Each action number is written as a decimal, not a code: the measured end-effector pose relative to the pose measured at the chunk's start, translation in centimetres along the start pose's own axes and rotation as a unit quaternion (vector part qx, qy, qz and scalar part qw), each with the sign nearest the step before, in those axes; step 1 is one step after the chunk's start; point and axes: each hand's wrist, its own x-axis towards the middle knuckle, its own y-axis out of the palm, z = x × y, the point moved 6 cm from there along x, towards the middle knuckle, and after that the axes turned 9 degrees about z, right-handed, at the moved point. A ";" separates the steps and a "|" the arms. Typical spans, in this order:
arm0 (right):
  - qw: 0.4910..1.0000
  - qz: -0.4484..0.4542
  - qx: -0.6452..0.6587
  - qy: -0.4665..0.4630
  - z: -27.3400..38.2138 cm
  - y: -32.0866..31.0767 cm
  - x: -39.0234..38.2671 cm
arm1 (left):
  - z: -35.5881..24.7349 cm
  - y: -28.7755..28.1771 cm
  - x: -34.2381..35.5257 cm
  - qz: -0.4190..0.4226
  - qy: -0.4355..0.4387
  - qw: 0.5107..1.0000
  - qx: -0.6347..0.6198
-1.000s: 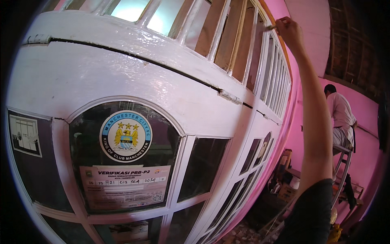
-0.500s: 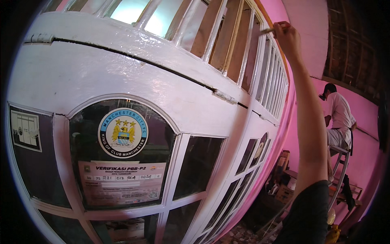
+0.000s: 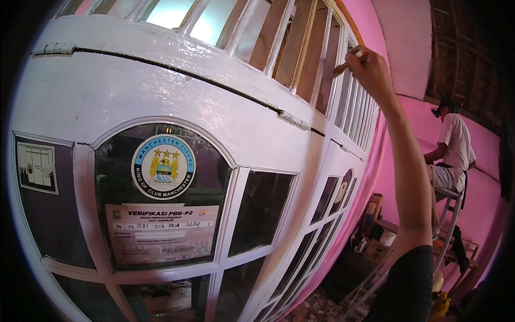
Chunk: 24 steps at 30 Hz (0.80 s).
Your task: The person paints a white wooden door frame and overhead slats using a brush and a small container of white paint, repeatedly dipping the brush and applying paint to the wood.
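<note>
My right hand (image 3: 371,74) is raised high at the upper right, its fingers closed round the handle of a paintbrush (image 3: 341,68). The bristles point left and slightly down, at or very near a white upright (image 3: 336,80) of the slatted upper opening; contact is hard to make out. Below that opening stands a white panelled door (image 3: 257,140) with dark glass panes. On its arched pane are a round club sticker (image 3: 163,167) and a printed paper notice (image 3: 161,232). My left hand is out of sight.
At the right, another person (image 3: 453,142) in a light shirt sits high on a metal ladder (image 3: 454,212) by a pink wall (image 3: 413,121). Cardboard boxes (image 3: 374,253) and rubble (image 3: 316,307) lie on the floor below. A dark gap runs under the slatted opening.
My right hand has come down a little and slightly left, and the brush now tips downward along the upright. The person on the ladder sits more upright.
</note>
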 end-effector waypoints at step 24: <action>0.996 0.087 0.007 -0.020 1.9 2.0 -1.8 | -0.2 -0.5 -0.7 -0.011 0.044 0.998 0.035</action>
